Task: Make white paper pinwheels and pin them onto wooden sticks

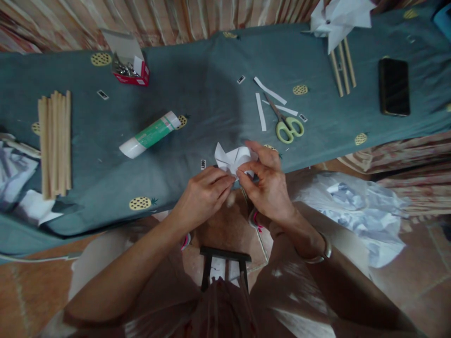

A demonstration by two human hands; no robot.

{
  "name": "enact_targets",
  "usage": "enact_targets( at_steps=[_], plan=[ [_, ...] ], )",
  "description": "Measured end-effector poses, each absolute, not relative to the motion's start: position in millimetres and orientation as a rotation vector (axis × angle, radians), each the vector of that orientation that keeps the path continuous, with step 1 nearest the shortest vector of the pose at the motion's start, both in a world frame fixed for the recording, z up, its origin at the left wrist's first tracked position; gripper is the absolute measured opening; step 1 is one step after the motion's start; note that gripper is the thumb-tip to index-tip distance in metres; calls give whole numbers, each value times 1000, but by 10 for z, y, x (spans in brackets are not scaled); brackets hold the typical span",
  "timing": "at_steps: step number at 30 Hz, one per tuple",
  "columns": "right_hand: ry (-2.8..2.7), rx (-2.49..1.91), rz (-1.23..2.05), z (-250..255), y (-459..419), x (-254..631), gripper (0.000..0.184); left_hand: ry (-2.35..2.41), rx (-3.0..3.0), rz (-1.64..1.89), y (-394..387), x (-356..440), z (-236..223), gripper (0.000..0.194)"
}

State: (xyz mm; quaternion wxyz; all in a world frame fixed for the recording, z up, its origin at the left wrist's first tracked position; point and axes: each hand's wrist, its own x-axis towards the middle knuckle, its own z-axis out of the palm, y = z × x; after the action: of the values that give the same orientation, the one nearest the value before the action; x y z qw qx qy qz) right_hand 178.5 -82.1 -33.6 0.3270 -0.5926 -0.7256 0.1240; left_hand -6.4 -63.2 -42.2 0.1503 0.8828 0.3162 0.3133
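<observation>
A small white paper pinwheel, its corners curled toward the middle, is held at the table's near edge between my two hands. My left hand pinches its lower left side near the centre. On the right side my right hand grips a folded corner, with thumb and index finger at the middle. The fingers partly cover the centre of the paper. Beyond my right hand lie green-handled scissors beside white paper strips. A green and white glue stick lies to the left.
Wooden sticks lie at the left near white paper pieces. An open red box holds metal pieces. A finished pinwheel, several sticks and a black phone are at the right. A plastic bag sits below the edge.
</observation>
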Motion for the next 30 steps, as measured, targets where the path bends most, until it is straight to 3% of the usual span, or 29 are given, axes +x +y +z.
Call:
enact_targets(
  at_steps=[30],
  plan=[
    [-1858,-1608,374,-359,-845,1772,5,922,2580,891,-629,-53,-402,12]
  ],
)
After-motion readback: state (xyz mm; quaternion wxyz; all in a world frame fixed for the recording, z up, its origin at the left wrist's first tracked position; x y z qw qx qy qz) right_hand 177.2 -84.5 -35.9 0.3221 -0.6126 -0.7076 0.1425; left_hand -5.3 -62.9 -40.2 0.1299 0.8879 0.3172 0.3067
